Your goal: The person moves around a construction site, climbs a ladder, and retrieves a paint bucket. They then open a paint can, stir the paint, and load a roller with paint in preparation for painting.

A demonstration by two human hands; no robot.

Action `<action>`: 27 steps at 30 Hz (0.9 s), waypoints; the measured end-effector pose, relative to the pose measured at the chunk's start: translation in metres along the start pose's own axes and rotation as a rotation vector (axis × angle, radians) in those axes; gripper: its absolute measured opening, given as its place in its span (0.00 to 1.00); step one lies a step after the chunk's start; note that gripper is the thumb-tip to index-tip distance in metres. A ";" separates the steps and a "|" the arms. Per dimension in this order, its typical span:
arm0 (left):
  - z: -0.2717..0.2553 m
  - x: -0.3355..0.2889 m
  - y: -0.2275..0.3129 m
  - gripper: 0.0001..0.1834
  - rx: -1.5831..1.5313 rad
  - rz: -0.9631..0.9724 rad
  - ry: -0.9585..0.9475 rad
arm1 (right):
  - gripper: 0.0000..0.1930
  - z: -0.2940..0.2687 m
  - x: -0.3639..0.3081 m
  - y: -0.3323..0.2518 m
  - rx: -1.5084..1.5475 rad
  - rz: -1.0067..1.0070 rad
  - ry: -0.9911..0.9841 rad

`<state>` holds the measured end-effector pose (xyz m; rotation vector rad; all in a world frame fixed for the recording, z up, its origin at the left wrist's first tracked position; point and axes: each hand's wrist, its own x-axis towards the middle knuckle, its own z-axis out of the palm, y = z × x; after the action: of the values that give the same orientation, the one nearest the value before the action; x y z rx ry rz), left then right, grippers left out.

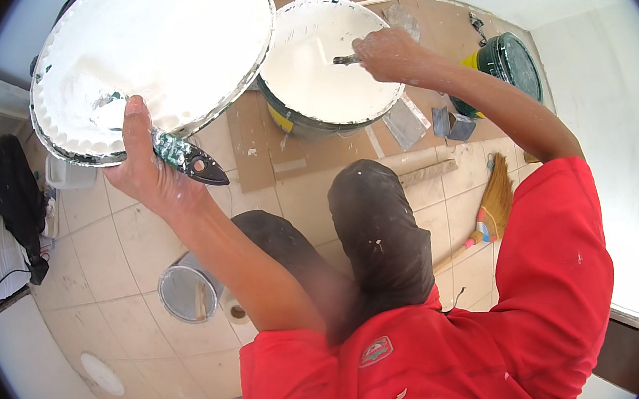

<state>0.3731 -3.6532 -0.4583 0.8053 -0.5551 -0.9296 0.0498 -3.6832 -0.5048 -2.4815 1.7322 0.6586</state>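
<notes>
Your left hand [151,172] pins a smeared tool [177,152] to that white lid [163,44], probably keeping both handy, while your right hand [388,55] grips a dark tool [345,60] over the bucket [307,125] on the cardboard [251,140], guessing so drips land inside

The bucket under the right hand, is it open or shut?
Open: the bucket has no lid over it, and white stuff shows inside its rim, beneath the right hand.

Upper left: shallow round white-coated disc [164,56] is clipped by the top edge; left hand [150,178] is partly hidden beneath. Upper centre: dark-tipped tool [345,60] is mostly covered by right hand [390,53].
</notes>
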 end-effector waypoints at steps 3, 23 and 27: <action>-0.004 0.004 -0.004 0.25 -0.018 0.039 -0.010 | 0.06 0.007 -0.009 0.009 0.009 0.107 -0.030; -0.002 0.005 -0.006 0.26 0.003 -0.023 -0.059 | 0.08 0.035 0.036 -0.021 -0.058 -0.120 -0.065; -0.003 0.005 -0.011 0.27 0.084 0.037 -0.043 | 0.13 0.026 -0.005 0.015 0.027 -0.006 -0.101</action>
<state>0.3728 -3.6596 -0.4685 0.8491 -0.6480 -0.8960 0.0268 -3.6772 -0.5234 -2.3904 1.6860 0.7415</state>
